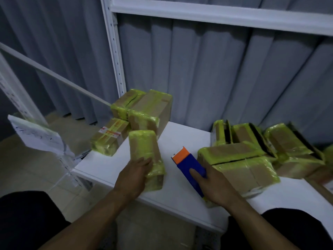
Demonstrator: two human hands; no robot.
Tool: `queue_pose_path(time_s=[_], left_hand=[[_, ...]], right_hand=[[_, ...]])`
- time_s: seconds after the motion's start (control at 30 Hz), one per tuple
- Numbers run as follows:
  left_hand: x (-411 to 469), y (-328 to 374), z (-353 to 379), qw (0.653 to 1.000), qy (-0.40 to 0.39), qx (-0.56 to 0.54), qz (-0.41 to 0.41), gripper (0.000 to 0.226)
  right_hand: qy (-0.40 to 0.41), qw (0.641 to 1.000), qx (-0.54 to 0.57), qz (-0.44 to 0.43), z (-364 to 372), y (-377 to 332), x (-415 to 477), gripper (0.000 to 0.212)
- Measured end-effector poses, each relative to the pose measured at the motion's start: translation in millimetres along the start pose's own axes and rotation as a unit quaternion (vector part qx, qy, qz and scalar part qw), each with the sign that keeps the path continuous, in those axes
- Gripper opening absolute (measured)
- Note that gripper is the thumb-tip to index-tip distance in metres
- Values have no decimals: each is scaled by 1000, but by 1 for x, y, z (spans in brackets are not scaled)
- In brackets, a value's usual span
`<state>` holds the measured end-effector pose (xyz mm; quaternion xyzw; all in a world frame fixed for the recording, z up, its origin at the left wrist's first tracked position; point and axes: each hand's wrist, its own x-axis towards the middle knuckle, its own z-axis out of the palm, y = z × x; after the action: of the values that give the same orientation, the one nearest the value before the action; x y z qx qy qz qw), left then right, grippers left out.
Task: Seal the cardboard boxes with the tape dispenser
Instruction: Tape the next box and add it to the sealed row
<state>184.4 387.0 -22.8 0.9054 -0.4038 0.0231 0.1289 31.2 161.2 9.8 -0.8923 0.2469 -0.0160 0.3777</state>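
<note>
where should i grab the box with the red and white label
Probably from above, with the grip across the labelled box's two long sides: it lies flat at the table's left corner, top face free, while taped boxes crowd behind it.

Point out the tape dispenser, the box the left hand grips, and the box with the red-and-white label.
tape dispenser (187,164): head view, blue body.
gripped box (143,147): head view, green-taped upper face.
labelled box (108,139): head view, top face.
</note>
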Motion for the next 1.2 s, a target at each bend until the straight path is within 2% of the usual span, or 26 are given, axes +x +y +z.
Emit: queue_pose_path(time_s=[0.07, 0.1, 0.2, 0.23, 0.3, 0.37, 0.43, 0.53, 0.73, 0.83, 1.07, 1.17, 1.2], left_hand=[[-5, -9, 9, 996, -70, -56, -20, 74], [-6, -13, 10, 994, -80, -68, -25, 78], [-10, -19, -8, 996, -39, -63, -43, 75], [-12, -18, -23, 990, -1, -121, -67, 64], [-21, -14, -49, 940, 91, -302, -127, 32], [-34, -4, -72, 875, 96, -440, -175, 16], [-44, 3, -75, 829, 60, -515, -210, 17], [-51, 11, -77, 772, 3, -587, -244, 23], [-57, 4, -88, 704, -47, -651, -280, 29], [-60, 3, -85, 694, -58, -666, -266, 28], [-62, 0, -86, 696, -62, -668, -255, 15], [-61, -1, -84, 741, -53, -615, -264, 14], [-61, -2, -84, 746, -56, -606, -269, 15]], right_hand=[[-23, 1000, -7, -6, 2, -6, -9, 58], [-33, 999, -4, -11, 3, -10, -13, 51], [-40, 999, 14, -25, 4, -22, -25, 38], [-38, 999, 19, -28, 5, -25, -28, 39], [-41, 998, 35, -40, 8, -27, -30, 42], [-59, 995, 48, -59, 12, -31, -30, 40], [-72, 993, 55, -75, 14, -36, -29, 38], [-78, 989, 74, -101, 18, -41, -28, 46], [-89, 982, 108, -130, 17, -47, -31, 72], [-102, 979, 121, -129, 21, -45, -29, 71], [-123, 969, 163, -140, 23, -48, -31, 54], [-125, 966, 174, -144, 22, -49, -32, 58], [-123, 967, 172, -143, 21, -49, -32, 61]])
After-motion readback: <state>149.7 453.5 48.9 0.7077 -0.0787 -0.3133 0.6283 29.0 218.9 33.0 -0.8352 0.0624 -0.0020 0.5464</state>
